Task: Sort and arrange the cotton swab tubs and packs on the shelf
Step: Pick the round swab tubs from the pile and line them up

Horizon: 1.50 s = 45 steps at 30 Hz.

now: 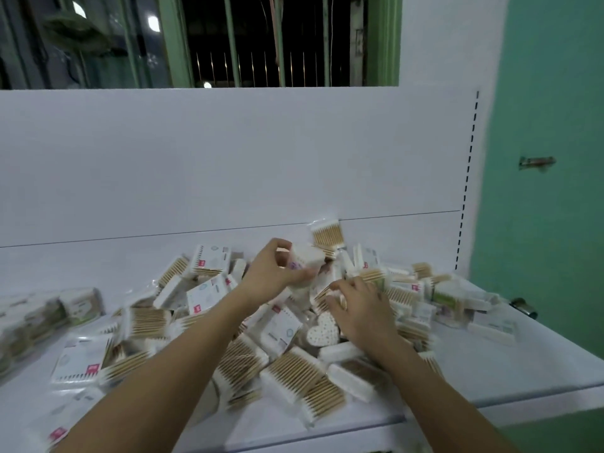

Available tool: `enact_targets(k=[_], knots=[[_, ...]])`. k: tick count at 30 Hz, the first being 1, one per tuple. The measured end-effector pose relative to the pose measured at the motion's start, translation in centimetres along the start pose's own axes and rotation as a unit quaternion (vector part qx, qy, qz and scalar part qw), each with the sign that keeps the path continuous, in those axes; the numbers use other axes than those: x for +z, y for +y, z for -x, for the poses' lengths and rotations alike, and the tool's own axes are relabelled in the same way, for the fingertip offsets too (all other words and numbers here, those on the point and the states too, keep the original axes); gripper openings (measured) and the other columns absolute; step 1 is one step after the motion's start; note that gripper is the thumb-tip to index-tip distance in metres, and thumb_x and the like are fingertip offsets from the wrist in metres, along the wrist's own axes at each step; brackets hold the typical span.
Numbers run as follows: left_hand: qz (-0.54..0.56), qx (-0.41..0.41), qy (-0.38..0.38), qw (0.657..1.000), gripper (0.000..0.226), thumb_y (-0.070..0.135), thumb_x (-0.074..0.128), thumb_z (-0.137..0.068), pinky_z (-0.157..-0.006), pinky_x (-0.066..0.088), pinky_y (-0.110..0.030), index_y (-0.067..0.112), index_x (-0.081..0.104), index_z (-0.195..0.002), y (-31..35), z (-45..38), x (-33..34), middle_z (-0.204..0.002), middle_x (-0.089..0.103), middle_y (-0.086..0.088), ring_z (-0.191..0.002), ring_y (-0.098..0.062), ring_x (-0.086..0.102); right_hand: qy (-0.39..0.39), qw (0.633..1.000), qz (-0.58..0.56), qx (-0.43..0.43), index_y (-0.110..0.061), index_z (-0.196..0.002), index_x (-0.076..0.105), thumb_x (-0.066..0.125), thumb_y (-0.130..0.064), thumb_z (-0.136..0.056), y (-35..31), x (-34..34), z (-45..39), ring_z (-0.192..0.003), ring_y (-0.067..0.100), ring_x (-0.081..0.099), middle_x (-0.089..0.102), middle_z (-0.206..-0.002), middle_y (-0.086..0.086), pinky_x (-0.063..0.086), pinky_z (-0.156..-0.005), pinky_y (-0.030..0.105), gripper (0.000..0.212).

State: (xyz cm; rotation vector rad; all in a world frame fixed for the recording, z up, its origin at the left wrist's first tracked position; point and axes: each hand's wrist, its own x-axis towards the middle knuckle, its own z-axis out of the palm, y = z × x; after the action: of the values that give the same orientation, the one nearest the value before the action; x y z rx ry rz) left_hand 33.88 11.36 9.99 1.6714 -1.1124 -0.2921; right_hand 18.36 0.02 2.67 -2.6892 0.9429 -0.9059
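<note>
Two hands are over the pile (261,322) of swab packs that covers the middle of the white shelf (490,364). Our left hand (273,268) is raised above the pile's far side, its fingers and thumb curled round a white tub (307,256), which it holds clear of the packs below. Our right hand (361,305) lies palm down on the pile just right of its middle, fingers bent onto the packs; we cannot tell whether it grips one or only presses on them. Just left of that hand, a heart tub (323,328) with a dotted white lid sits among the packs.

Most packs in the pile are clear bags of wooden-stick swabs with white tips, lying at all angles and overlapping. Several show a white card with a small red label, such as one at the pile's near left edge (81,361). At the pile's far edge one pack (327,235) leans against the shelf's white back panel (228,158). Left of the pile, well apart from it, a group of clear tubs (49,317) with greenish labels stands together, blurred. At the pile's right edge lie more packs with green labels (457,297).

Behind the back panel, above the pile, is a barred window (261,40); right of the shelf is a green wall (549,158).
</note>
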Motion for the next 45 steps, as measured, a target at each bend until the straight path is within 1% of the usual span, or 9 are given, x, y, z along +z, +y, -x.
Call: enact_targets(k=[4,9,16,19,23,28,33,40,45], knots=[[0.186,-0.049,-0.031,0.981,0.055,0.026,0.082,-0.075,-0.092,0.054,-0.043,0.014,0.051,-0.118,0.5,1.0,-1.6,-0.106,0.074,-0.006,-0.097,-0.023,0.071,0.130,0.986,-0.096,-0.041,-0.018,-0.118,0.065,0.041,-0.048,-0.099,-1.7,-1.4,-0.8,-0.106,0.016,0.055,0.064,-0.113,-0.002,0.041,-0.100,0.040,0.043],[0.235,-0.039,-0.028,0.971,0.054,0.022,0.078,-0.079,-0.083,0.057,-0.042,0.016,0.051,-0.125,0.7,2.8,-3.4,-0.096,0.074,-0.009,-0.087,-0.024,0.071,-0.049,0.867,-0.495,0.021,-0.020,-0.121,0.058,0.066,-0.024,-0.095,-6.5,-3.2,-1.6,-0.105,0.017,0.066,0.068,-0.112,0.000,0.054,-0.092,0.031,0.028],[0.220,-0.083,-0.029,0.972,0.050,0.053,0.053,-0.092,-0.083,0.057,-0.039,0.011,0.064,-0.117,0.8,4.5,-10.3,-0.110,0.071,-0.008,-0.091,-0.025,0.068,-0.174,0.681,-0.709,0.062,0.002,-0.123,0.059,0.061,-0.014,-0.093,-10.6,-2.0,-2.2,-0.106,0.029,0.070,0.072,-0.114,0.018,0.058,-0.088,0.033,0.034],[0.177,-0.060,-0.021,0.982,0.047,0.046,0.061,-0.088,-0.078,0.057,-0.034,0.010,0.066,-0.118,0.8,5.4,-14.2,-0.110,0.069,-0.010,-0.091,-0.025,0.068,-0.226,0.653,-0.721,0.053,0.000,-0.125,0.059,0.061,-0.020,-0.089,-13.4,-1.0,-3.0,-0.111,0.029,0.068,0.070,-0.119,0.018,0.057,-0.093,0.035,0.042],[0.060,-0.028,0.006,0.998,0.033,0.030,0.073,-0.085,-0.084,0.058,-0.037,0.014,0.068,-0.114,-0.4,6.7,-19.7,-0.111,0.069,-0.008,-0.098,-0.023,0.069,-0.234,0.681,-0.694,0.018,-0.002,-0.125,0.058,0.058,-0.010,-0.097,-19.0,0.7,-4.2,-0.107,0.027,0.070,0.071,-0.115,0.017,0.058,-0.089,0.032,0.029],[-0.119,-0.033,0.020,0.992,0.042,0.027,0.085,-0.073,-0.072,0.051,-0.018,0.020,0.068,-0.111,-2.2,7.2,-27.9,-0.110,0.068,0.010,-0.081,-0.005,0.068,-0.248,0.767,-0.592,-0.017,-0.009,-0.123,0.059,0.063,-0.005,-0.095,-26.5,4.5,-6.4,-0.105,0.024,0.070,0.068,-0.118,0.015,0.058,-0.089,0.033,0.029],[-0.220,-0.057,0.034,0.973,0.049,0.030,0.089,-0.067,-0.064,0.042,-0.011,0.023,0.066,-0.110,-6.9,5.9,-34.6,-0.111,0.064,0.014,-0.080,-0.006,0.065,-0.229,0.881,-0.407,-0.074,-0.021,-0.124,0.055,0.075,-0.030,-0.086,-34.5,9.0,-8.7,-0.101,0.006,0.063,0.062,-0.118,-0.007,0.055,-0.079,0.026,0.044],[-0.349,-0.085,0.004,0.933,0.061,0.033,0.087,-0.068,-0.076,0.037,-0.019,0.020,0.062,-0.121,-15.2,3.5,-39.2,-0.122,0.059,0.004,-0.091,-0.010,0.052,-0.253,0.932,-0.249,-0.076,-0.019,-0.096,0.053,0.081,-0.036,-0.078,-41.4,17.0,-11.2,-0.071,0.007,0.056,0.058,-0.082,-0.009,0.042,-0.054,0.018,0.037],[-0.383,-0.098,-0.039,0.918,0.064,0.033,0.083,-0.073,-0.079,0.035,-0.019,0.015,0.058,-0.128,-19.1,2.3,-40.1,-0.127,0.056,-0.002,-0.102,-0.014,0.049,-0.288,0.936,-0.199,-0.026,-0.010,-0.091,0.050,0.070,-0.064,-0.036,-43.2,21.9,-12.6,-0.072,0.018,0.050,0.055,-0.079,0.002,0.042,-0.060,0.034,0.079]])
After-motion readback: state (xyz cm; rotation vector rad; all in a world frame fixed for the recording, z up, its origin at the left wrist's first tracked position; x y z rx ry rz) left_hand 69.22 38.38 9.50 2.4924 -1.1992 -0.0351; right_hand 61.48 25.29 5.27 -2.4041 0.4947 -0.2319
